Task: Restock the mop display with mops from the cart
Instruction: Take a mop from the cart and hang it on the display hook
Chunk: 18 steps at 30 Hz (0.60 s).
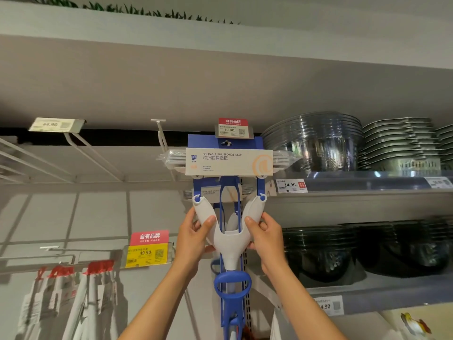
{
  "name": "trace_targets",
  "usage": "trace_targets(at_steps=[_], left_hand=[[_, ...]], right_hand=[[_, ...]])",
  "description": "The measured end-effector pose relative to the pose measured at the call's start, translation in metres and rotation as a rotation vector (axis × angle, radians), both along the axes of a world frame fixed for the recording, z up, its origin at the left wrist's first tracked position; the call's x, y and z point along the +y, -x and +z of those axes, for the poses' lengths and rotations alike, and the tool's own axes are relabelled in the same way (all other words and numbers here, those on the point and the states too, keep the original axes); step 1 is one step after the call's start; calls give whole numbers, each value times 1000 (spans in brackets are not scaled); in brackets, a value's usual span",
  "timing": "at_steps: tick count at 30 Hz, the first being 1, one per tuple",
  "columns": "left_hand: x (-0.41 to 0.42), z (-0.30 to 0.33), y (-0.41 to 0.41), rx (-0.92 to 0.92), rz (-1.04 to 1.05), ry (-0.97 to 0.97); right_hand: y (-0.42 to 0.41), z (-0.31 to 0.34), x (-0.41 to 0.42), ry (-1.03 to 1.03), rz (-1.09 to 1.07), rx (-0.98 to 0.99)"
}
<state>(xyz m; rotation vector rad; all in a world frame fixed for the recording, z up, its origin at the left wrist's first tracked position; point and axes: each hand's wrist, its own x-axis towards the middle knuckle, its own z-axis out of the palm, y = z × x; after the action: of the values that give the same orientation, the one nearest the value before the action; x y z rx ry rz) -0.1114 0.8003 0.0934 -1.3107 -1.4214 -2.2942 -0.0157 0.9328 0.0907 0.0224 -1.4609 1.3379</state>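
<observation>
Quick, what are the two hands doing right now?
Left hand: holding the left arm of the white plastic Y-shaped mop yoke.
Right hand: holding the yoke's right arm.

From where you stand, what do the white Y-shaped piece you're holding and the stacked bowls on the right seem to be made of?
The white yoke looks like moulded matte plastic: smooth, rounded, no shine. The stacked bowls look like clear glass or hard plastic: see-through with bright glints, so I can't tell which.
</observation>
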Motion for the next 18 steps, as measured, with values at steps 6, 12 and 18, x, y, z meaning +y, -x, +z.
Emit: trace_targets(at_steps=[6,12,18], left_hand=[[7,7,1,9,7,-1],[9,4,2,-12,27,14],[11,-3,3,-27,37,12]], right_hand=[[1,7,7,-12,-11,10],[4,6,8,-19,-28,-10],[4,-2,11,-17,-62,-5]])
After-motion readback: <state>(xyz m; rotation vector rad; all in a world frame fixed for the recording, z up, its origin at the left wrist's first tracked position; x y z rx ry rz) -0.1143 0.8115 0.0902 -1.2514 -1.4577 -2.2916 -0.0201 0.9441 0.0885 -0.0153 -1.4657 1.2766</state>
